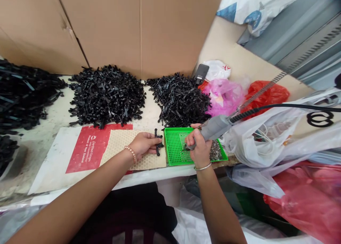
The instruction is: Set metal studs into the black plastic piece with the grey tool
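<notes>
My left hand [145, 144] is closed on a small black plastic part [157, 144] with several arms, just above a tan honeycomb-patterned pad [117, 148]. In my right hand [199, 148] is a grey electric screwdriver [215, 128], its fingers wrapped round the body and its tip pointing down-left. The tip is over a green perforated tray [174, 160]; whether it touches the tray I cannot tell. Small metal screws [215, 151] lie heaped in the tray's right end, partly behind my right hand.
Heaps of black plastic parts [108, 95] line the back, with another heap [183, 100] behind the tray. A coiled spring [266, 86] and black cable run from the screwdriver to the upper right. Plastic bags [223, 93] crowd the right side; a tall cardboard sheet [106, 23] stands behind.
</notes>
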`<state>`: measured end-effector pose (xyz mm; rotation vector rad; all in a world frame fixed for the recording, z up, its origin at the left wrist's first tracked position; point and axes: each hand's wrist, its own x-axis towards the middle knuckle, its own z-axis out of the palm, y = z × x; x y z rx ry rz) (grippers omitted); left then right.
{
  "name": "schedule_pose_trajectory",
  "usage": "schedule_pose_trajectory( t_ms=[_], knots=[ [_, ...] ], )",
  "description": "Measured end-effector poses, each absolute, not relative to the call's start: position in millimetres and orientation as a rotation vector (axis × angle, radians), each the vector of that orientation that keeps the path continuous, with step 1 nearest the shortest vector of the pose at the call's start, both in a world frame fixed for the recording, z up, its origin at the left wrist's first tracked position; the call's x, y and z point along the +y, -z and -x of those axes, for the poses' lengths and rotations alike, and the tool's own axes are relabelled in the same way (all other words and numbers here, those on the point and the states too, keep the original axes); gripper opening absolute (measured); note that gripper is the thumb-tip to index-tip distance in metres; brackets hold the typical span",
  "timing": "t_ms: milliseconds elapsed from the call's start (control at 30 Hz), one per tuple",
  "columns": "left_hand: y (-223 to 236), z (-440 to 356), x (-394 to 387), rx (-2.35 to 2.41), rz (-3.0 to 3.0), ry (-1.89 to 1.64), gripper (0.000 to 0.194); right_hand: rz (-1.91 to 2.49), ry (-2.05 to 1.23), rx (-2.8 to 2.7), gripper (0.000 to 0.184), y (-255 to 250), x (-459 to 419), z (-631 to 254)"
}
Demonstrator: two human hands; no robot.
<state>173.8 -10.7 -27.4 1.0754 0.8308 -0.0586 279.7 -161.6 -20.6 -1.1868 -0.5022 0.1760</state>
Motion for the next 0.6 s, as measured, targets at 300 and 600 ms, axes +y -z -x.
schedule_pose_trajectory(
  t_ms=[300, 600],
  knots=[
    [30.8, -173.4, -9.7, 0.817, -1.063, 0.054, 0.019, 1.189, -0.198, -0.537, 0.019, 19.2, -161.2, -279.3],
    [31.5, -172.1, -9.9, 0.805, -1.075, 0.057, 0.015, 1.221, -0.212, -0.539, 0.021, 19.9, -162.9, -279.6]
  ],
)
